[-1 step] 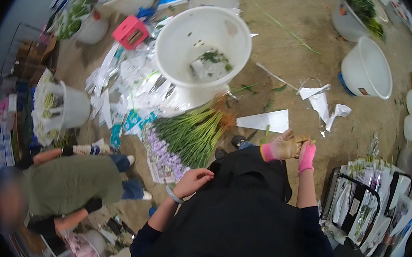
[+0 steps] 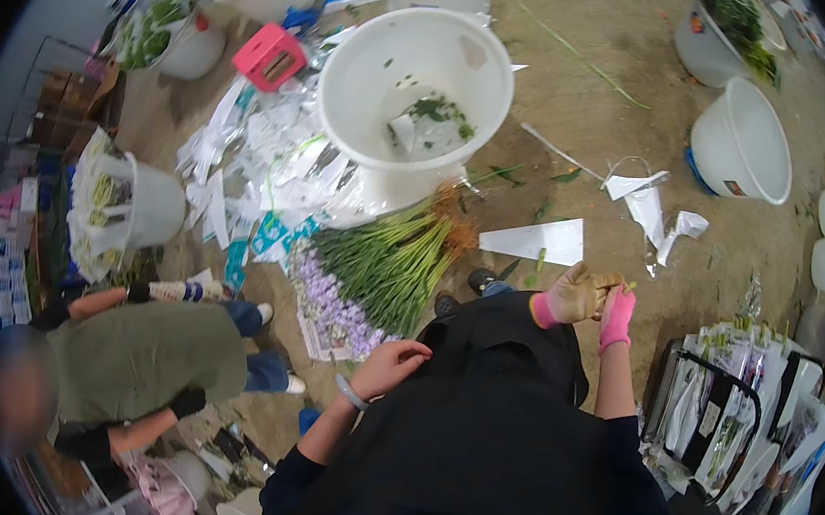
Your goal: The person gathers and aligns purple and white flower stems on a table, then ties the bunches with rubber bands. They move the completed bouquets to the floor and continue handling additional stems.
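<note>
My left hand (image 2: 391,368) is bare, with a grey band at the wrist. Its loosely bent fingers rest by the edge of my black apron (image 2: 494,437), and nothing shows in them. On my right hand (image 2: 618,314) is a work glove with a pink cuff. Closed fingers there grip a second, loose glove (image 2: 575,293), tan with a pink cuff, in front of the apron. Beyond my left hand a bundle of lilac flowers (image 2: 333,294) lies on the floor, green stems pointing away to the right and roots or brownish ends at the tip.
A large white tub (image 2: 415,87) with leaf scraps stands ahead, beside crumpled plastic wrapping (image 2: 272,162) and a pink stool (image 2: 270,57). At the left a person (image 2: 150,361) in a green apron is close. Wrapped flowers (image 2: 740,393) fill a black-framed crate at the right.
The view has shifted slightly, so the floor things sit a little farther right. Both hands keep nearly the same pose, and the loose glove stays in my right hand.
</note>
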A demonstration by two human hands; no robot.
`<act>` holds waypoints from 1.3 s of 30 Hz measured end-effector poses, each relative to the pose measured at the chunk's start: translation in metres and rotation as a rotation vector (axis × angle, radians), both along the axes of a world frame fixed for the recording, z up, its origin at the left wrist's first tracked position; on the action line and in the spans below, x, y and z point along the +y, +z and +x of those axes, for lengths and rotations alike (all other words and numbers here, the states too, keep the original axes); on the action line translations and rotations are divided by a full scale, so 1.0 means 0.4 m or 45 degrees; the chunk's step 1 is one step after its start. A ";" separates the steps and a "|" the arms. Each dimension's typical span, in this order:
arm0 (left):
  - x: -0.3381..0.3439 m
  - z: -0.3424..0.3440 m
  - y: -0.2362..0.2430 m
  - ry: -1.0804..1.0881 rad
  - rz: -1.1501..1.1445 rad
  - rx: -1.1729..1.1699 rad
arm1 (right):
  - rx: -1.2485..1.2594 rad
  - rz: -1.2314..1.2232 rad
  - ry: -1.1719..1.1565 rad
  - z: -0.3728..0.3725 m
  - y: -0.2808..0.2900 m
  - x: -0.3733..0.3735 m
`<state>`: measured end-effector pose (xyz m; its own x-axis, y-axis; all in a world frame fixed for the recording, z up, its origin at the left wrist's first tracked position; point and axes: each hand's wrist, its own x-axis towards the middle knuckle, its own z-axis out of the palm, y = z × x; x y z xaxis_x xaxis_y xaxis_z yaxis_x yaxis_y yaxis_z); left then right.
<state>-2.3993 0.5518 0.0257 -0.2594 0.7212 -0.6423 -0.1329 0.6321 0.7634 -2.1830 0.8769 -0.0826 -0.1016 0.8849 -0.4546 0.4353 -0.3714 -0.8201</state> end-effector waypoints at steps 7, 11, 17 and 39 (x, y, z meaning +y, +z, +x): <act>0.039 0.088 -0.027 -0.216 0.140 0.554 | -0.289 0.187 0.349 -0.115 0.074 -0.041; 0.082 0.115 -0.107 -0.193 0.380 0.736 | -0.143 0.267 0.476 -0.140 0.010 0.001; 0.125 0.085 -0.249 -0.872 -0.334 0.368 | -0.034 0.256 0.555 -0.200 0.028 -0.016; 0.117 0.049 -0.101 -0.512 0.028 0.024 | -0.217 0.293 1.075 -0.189 -0.110 -0.145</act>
